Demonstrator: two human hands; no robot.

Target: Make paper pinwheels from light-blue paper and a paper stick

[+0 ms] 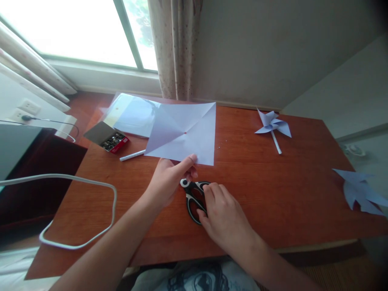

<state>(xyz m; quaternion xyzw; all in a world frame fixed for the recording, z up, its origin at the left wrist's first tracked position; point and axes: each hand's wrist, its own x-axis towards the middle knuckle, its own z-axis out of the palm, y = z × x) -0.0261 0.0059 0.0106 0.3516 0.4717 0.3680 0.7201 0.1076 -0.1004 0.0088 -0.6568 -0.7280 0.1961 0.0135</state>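
My left hand (171, 176) pinches the near edge of a white paper square (194, 141), thumb on top, holding it over the table. Diagonal creases cross the sheet, and a small reddish hole or dot marks its middle. Just below it, my right hand (224, 212) has its fingers round the handles of a pair of black-and-white scissors (191, 202). The scissors' handle loops show; their blades are hidden beneath my left hand and the paper. Partly behind the sheet, a thin white paper stick (131, 155) lies on the table.
A finished paper pinwheel (273, 125) lies at the back right, and folded paper blades (362, 192) at the right end. An open small box of metal pieces (113, 139) and a packet of paper (133, 115) sit back left. A white cable (113, 202) loops over the wooden table (291, 194).
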